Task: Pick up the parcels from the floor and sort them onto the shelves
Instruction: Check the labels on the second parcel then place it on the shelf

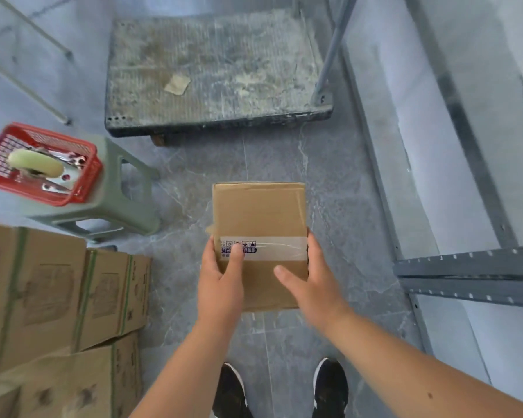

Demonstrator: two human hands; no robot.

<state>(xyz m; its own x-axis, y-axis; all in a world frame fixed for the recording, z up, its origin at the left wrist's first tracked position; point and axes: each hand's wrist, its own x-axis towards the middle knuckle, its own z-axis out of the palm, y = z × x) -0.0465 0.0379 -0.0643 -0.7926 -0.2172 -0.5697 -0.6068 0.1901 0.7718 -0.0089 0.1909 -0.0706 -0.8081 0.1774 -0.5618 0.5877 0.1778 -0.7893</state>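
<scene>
The cardboard parcel (258,218) is held in the air above the grey floor (338,188), in front of the person's shoes and near the flat trolley (218,73).

To carry it well, I judge the grip should stay balanced on both side edges and the box level while it swings toward the metal shelves (465,267) to the right of the parcel. It should go onto a shelf board flat, label up, clear of the upright.

Left of the parcel stand stacked cartons (58,297) and a green stool (118,200) bearing a red basket (85,152).

The left hand (221,279) clasps the parcel's left edge, thumb over the taped label, fingers underneath and out of sight. The right hand (311,282) is closed on the right edge, thumb lying across the top face. The hands are apart, with the box clamped between them.
</scene>
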